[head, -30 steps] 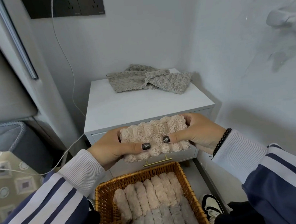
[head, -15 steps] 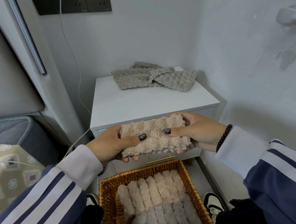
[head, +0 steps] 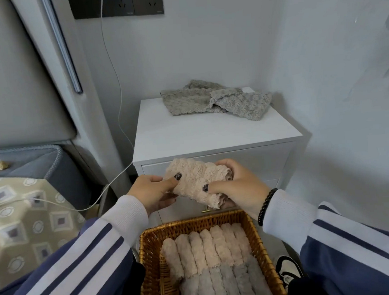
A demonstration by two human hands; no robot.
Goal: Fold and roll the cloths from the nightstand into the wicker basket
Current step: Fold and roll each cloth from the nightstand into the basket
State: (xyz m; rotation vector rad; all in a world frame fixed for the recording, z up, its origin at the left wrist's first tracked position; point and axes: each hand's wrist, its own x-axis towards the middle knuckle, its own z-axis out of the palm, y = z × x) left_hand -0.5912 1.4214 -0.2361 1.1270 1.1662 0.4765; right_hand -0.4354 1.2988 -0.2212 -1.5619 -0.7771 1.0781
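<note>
Two hands mid-frame: left hand (head: pixel 154 191) and right hand (head: pixel 234 186) both clamped on beige cloth (head: pixel 197 183) above wicker basket (head: pixel 149 243), bottom centre, rolls inside. Grey cloths (head: pixel 215 100) on white nightstand (head: pixel 199 133), tucked in corner against walls. Dark socket panel (head: pixel 117 3) upper left, lettering unreadable. Nightstand front bare.

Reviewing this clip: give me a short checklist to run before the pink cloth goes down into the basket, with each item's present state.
1. Both hands grip the pink cloth: left hand, right hand: ok.
2. Cloth rolled tight: cannot tell; its right end looks loose.
3. Cloth held above the wicker basket: ok.
4. Free slot in the basket: cannot tell; rolled cloths fill the visible rows.
5. Nightstand cleared: not ok; grey cloths remain.
</note>
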